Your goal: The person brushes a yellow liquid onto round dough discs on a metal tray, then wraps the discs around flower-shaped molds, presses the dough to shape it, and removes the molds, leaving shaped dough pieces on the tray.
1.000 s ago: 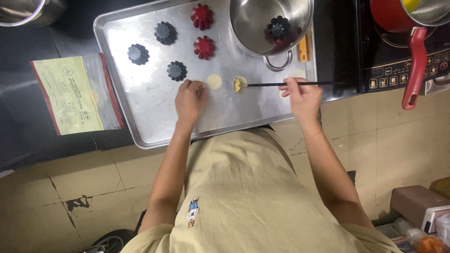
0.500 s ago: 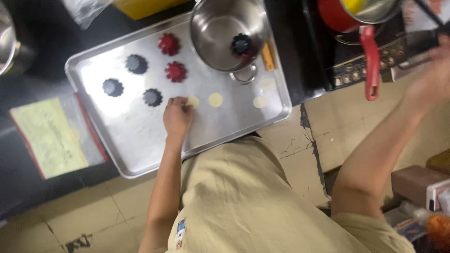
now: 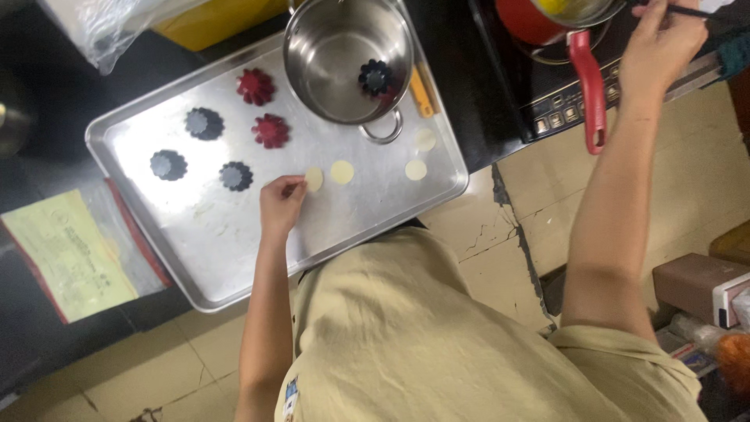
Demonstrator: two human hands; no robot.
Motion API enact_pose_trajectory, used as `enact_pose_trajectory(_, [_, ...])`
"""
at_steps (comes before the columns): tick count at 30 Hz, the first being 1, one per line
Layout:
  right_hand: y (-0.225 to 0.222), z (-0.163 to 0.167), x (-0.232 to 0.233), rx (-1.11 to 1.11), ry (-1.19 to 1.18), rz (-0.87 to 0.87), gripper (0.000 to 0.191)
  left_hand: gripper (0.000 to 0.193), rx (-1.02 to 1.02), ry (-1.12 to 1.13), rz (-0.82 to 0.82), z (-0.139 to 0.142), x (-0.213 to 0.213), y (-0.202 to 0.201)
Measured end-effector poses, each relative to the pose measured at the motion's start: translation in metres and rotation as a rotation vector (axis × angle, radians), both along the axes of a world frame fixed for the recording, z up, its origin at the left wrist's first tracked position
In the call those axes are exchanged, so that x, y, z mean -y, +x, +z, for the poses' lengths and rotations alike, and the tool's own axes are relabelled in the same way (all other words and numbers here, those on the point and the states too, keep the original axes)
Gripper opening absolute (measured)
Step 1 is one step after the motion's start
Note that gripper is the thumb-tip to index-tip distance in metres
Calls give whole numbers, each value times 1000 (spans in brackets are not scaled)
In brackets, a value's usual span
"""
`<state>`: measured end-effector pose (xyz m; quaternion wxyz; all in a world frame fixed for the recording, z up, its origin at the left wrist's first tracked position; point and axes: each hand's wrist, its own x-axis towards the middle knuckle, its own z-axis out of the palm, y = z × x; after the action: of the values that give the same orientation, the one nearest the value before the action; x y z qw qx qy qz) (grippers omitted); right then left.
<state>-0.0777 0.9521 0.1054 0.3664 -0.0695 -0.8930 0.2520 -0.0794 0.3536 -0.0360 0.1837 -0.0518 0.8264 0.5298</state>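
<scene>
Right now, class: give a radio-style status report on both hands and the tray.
Left hand on baking tray, fingertips at a pale dough disc. Right hand holds chopsticks over the red-handled pot. Steel pot sits on tray.

You are wearing a loose, short-sleeved garment in plain beige-tan cloth, creasing softly over your front, with a small blue and white badge showing at its lower edge. Your left hand (image 3: 280,205) and right hand (image 3: 656,47) are going bare, forearms uncovered.
</scene>
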Motion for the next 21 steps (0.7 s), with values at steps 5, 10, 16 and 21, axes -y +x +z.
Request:
enact_pose_trajectory(5, [24, 0, -4, 33, -260, -107, 30, 14, -228, -289, -48, 2, 19, 9])
enact_pose_trajectory(10, [86, 12, 64, 76, -705, 4, 20, 13, -216, -353, -36, 12, 45, 5])
enact_pose_trajectory(16, [107, -27, 289, 352, -855, 348, 9, 21, -105, -336, -42, 8, 72, -5])
enact_pose_trajectory(21, [68, -73, 402, 541, -938, 536, 13, 19, -46, -262, -8, 5, 86, -8])
